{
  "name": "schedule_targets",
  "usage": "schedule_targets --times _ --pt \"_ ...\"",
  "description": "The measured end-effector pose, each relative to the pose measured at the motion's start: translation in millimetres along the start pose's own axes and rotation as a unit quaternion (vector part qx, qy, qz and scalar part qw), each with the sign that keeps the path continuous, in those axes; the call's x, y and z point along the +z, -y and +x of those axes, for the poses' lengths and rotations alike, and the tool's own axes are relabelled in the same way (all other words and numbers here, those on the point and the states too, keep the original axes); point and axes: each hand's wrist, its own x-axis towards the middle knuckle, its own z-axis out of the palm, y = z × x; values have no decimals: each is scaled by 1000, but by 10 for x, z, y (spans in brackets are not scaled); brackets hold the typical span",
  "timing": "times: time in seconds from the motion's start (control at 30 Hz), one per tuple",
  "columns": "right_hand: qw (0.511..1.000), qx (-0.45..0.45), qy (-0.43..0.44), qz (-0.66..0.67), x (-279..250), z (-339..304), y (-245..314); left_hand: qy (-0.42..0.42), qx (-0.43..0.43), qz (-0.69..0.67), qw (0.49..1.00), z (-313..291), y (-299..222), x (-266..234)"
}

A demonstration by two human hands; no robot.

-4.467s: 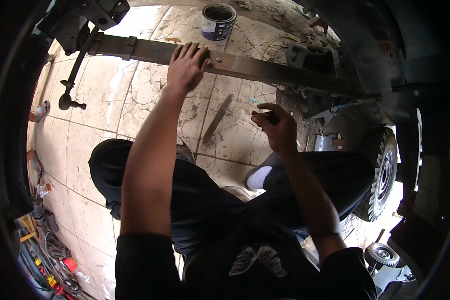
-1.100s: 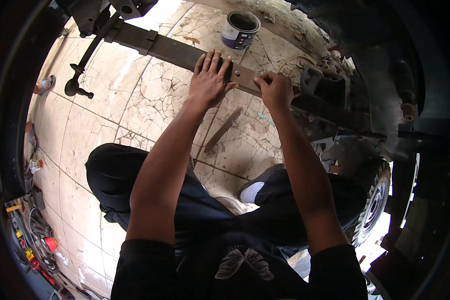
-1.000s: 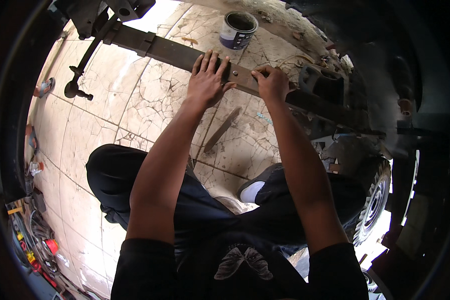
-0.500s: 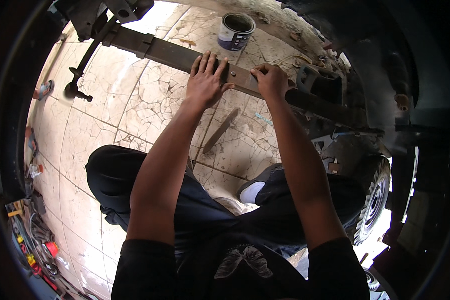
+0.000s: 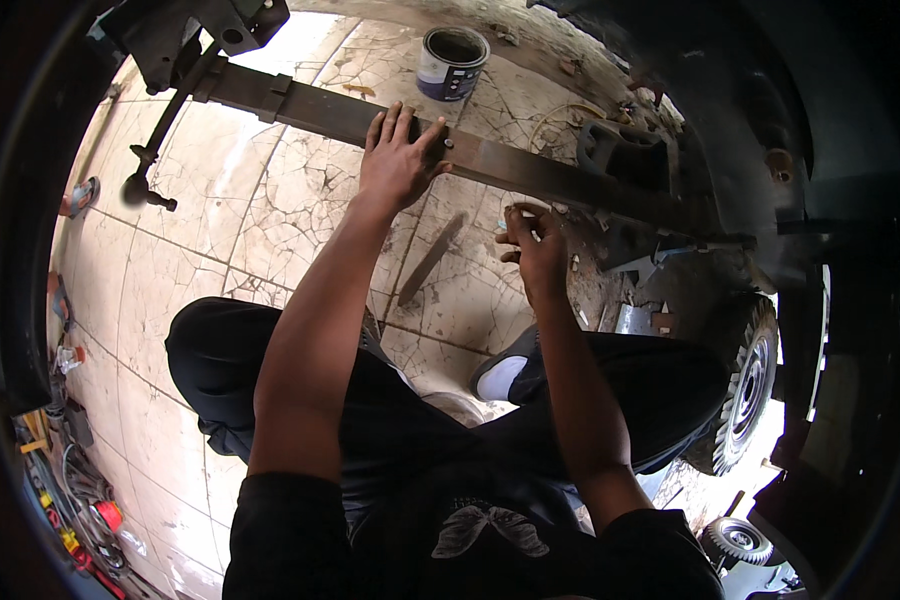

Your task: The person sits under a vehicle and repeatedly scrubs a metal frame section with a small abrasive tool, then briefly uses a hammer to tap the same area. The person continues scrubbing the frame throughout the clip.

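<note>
A long dark steel leaf spring (image 5: 540, 170) with metal clips crosses in front of me, sloping down to the right. Close to a small bolt head (image 5: 449, 142), my left hand (image 5: 400, 160) lies on the bar with fingers spread. My right hand (image 5: 538, 250) is off the bar, just on my side of it, its fingers curled; what they hold, if anything, I cannot make out. It is over the spot of a teal strip, which it mostly covers. On the floor between my legs lies a flat dark metal strip (image 5: 432, 260).
Beyond the bar stands an open paint can (image 5: 452, 80). A rod with a ball joint (image 5: 140, 188) hangs at left. Dark vehicle bodywork and a tyre (image 5: 748, 385) flank my right. Tools and cables (image 5: 70, 500) lie at lower left on the cracked tile floor (image 5: 200, 230).
My right hand has left the bar and come down toward me, over the teal strip on the floor. The left hand stays on the bar; the view has shifted slightly.
</note>
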Motion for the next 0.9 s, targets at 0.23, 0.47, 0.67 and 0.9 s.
schedule_targets --times 0.23,0.47,0.67,0.9 --pt "993 -34 3 115 -286 218 -90 34 48 -282 958 167 -571 -228" --pt "978 -89 -86 166 -334 313 39 166 -72 -642 745 21 -1351 -365" --pt "993 -66 -85 49 -308 160 177 196 -109 -746 627 32 -1245 -117" --pt "979 -121 -53 -154 -306 67 411 172 -106 -783 588 61 -1219 -99"
